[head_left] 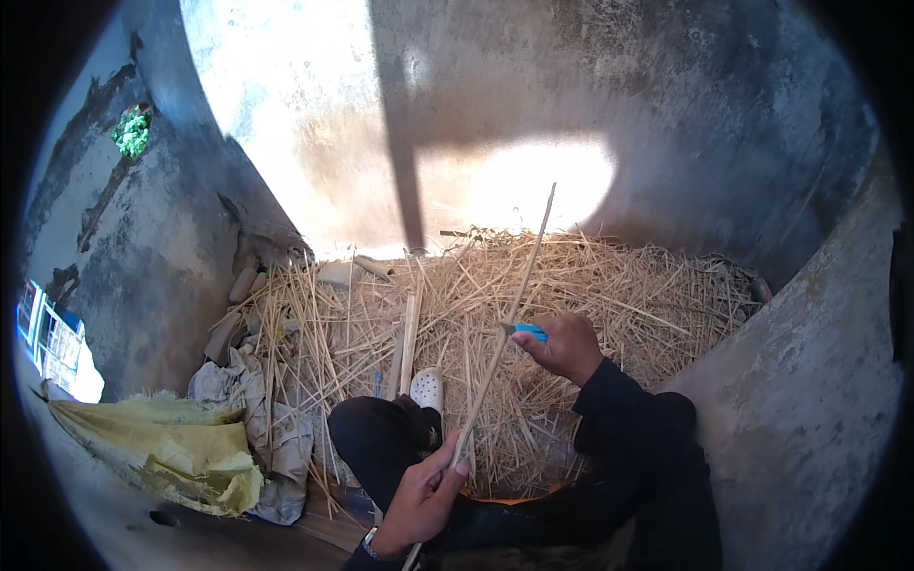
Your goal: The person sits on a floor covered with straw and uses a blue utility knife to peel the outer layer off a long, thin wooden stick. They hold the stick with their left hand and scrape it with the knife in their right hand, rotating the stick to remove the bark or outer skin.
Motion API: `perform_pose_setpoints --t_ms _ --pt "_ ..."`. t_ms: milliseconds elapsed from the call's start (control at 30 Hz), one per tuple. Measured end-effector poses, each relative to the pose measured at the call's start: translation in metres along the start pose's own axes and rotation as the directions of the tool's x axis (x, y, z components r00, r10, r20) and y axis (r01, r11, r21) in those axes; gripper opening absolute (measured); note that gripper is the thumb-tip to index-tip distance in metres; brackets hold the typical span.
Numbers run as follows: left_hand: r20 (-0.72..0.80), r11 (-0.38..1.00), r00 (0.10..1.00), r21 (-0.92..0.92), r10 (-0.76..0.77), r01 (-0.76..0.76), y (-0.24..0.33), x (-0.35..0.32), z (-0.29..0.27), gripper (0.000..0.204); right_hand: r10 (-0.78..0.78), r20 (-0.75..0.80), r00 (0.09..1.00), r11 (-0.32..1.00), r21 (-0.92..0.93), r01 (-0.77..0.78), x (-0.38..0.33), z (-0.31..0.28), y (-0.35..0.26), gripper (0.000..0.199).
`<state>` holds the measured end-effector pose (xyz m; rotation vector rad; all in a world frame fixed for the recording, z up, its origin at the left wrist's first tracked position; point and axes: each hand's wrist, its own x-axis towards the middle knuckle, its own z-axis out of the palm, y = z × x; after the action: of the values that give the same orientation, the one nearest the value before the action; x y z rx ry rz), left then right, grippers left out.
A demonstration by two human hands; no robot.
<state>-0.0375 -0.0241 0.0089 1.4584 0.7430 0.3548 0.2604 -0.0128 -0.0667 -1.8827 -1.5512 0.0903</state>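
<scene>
Your left hand is closed around the lower end of a long, thin, pale straw-coloured stick, fingers wrapped and thumb on top, just above your dark-trousered knee. The stick runs up and slightly right from that hand, across the heap of dry yellow straw, and its tip stands clear against the sunlit patch of the grey concrete wall. Your right hand is curled shut on a small knife with a light blue handle, whose tip meets the stick about halfway along.

To work this stick well, it looks best to keep the left hand's hold firm and low so the stick does not spring, and to lay the blade at a shallow angle, drawing it along and away from your left fingers and your leg. Short, light passes should suit something so thin; a steep bite would likely snap it. Turn the stick a little between passes.

A white clog-style shoe rests at the near edge of the heap, and a crumpled yellow woven sack lies on the floor at the heap's left side, beside some grey cloth.
</scene>
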Motion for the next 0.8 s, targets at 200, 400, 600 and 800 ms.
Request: perform_pose_setpoints --t_ms 200,400,600,800 --pt "-0.001 1.000 1.000 -0.014 -0.027 0.027 -0.007 -0.002 -0.006 0.048 -0.134 0.031 0.991 0.990 0.038 0.133 -0.020 0.010 -0.024 0.067" --pt "0.042 0.999 0.999 -0.045 -0.012 0.014 -0.011 -0.007 0.000 0.047 0.128 -0.031 0.991 0.992 0.009 -0.128 0.014 -0.011 0.026 0.071" --pt "0.026 0.995 0.997 -0.064 -0.069 0.071 -0.011 -0.012 -0.006 0.048 -0.087 0.008 0.996 0.995 0.042 0.086 -0.013 0.014 -0.010 0.068" --pt "0.122 0.999 0.993 -0.052 -0.001 0.008 -0.012 -0.008 -0.004 0.049 -0.053 -0.135 0.990 0.991 -0.125 0.036 0.026 -0.010 0.048 0.069"
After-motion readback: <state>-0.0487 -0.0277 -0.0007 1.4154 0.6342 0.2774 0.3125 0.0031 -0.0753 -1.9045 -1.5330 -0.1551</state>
